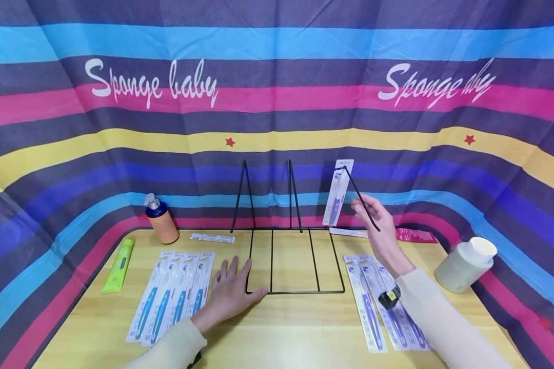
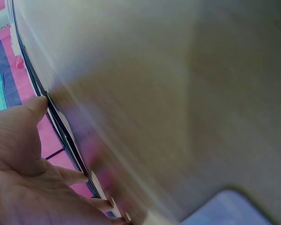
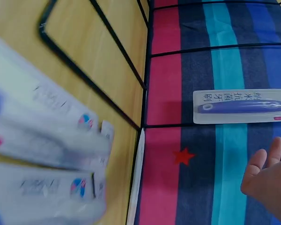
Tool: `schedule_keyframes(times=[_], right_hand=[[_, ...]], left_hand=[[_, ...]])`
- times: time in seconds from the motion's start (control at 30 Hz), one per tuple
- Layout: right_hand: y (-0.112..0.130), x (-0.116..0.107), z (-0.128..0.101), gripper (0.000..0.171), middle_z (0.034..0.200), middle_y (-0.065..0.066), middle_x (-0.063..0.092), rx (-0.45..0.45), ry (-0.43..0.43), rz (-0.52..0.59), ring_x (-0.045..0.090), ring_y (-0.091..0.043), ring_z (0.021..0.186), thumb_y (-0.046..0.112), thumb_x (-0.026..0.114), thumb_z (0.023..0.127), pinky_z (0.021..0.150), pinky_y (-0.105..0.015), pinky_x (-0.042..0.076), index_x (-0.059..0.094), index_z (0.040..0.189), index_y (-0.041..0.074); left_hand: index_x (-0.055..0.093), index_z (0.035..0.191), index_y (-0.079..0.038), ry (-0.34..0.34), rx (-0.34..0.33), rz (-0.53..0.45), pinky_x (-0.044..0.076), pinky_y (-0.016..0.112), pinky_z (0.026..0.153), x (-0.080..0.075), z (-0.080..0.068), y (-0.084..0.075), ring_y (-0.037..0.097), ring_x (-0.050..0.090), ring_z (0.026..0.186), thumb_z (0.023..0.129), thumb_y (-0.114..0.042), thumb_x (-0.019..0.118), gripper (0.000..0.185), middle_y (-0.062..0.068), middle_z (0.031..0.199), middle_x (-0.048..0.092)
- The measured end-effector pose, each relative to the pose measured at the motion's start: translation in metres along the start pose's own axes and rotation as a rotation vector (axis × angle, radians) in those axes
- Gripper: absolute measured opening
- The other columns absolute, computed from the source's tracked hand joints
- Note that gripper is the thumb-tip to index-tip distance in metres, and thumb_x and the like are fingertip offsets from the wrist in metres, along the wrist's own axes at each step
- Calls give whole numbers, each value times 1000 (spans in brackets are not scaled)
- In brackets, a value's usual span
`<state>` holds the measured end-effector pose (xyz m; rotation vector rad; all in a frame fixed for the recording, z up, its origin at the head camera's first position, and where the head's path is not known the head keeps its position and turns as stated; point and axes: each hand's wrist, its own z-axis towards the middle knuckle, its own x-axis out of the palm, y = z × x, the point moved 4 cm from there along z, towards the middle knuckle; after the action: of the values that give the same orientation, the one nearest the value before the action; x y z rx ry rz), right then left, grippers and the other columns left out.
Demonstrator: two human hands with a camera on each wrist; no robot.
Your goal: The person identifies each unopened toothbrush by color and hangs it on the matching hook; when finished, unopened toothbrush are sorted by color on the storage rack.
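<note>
Above the table (image 1: 300,328), a sleeve (image 1: 438,315) partly hides purple toothbrushes (image 1: 369,309)

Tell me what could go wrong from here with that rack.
The toothbrush pack at the right end of the rack tilts ungripped and might slip. The right hand beside it could knock it. The left hand lies at the rack's near left corner, so a push could shift it.

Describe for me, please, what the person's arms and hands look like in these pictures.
The left sleeve and right sleeve are long, plain and cream-coloured. The left hand and right hand are ungloved. A small, boxy black wrist camera with a yellowish patch sits by the right cuff; only a sliver of something black shows by the left cuff.
</note>
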<state>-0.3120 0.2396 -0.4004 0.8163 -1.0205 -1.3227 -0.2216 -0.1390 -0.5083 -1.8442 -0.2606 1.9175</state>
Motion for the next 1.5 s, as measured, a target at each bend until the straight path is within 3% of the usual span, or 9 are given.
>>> schedule_keyframes(times=[0.1,0.2,0.53,0.8,1.03,1.3,1.4,1.5], right_hand=[[4,-10,-12,38,122,-5,75,6,4,92,72,-15,115,2,63,111,97,-25,56,56,146,-8],[10,-20,-24,39,122,-4,73,-12,33,146,72,-14,115,-2,59,111,97,-26,57,54,149,-10],[27,-56,-65,40,128,-9,74,-71,86,83,70,-15,117,-6,54,111,97,-25,57,52,151,-11],[26,-88,-95,38,128,-7,74,-33,66,10,72,-15,114,-7,52,112,93,-24,58,54,150,-8],[13,-114,-124,35,123,1,76,84,15,-99,73,-9,110,1,58,112,89,-21,58,62,146,8],[-6,-141,-153,26,113,13,77,314,-86,-221,70,1,103,12,69,110,85,-16,55,70,131,27],[-9,-150,-159,25,111,19,74,399,-106,-287,66,5,102,13,72,108,84,-14,54,70,132,20],[-12,-155,-160,40,113,20,72,477,-81,-393,64,9,101,18,72,108,85,-16,55,62,143,1]], left_hand=[[48,163,-3,17,-8,-4,18,83,117,-1,-2,-4,66,20,153,96,-74,68,100,36,168,30],[48,163,-3,28,-19,-12,17,81,118,-1,-1,-5,65,19,154,96,-72,69,99,36,169,29],[44,166,-4,53,-47,0,16,79,120,-5,-3,-6,63,16,157,96,-70,70,99,35,171,26],[46,164,-2,57,-52,11,18,80,119,-12,-6,-10,64,18,155,98,-64,73,95,36,170,27],[46,165,-3,50,-49,-16,16,79,120,-11,-6,-9,63,17,156,97,-68,71,97,36,170,27],[44,165,-3,62,-56,-17,15,79,121,-12,-6,-11,63,16,157,98,-65,72,95,35,172,25],[44,166,-3,74,-61,-12,15,79,121,-13,-5,-12,63,15,157,98,-64,72,96,35,172,24],[44,166,-4,77,-65,-3,15,79,121,-14,-5,-12,63,16,157,98,-65,72,96,35,172,24]])
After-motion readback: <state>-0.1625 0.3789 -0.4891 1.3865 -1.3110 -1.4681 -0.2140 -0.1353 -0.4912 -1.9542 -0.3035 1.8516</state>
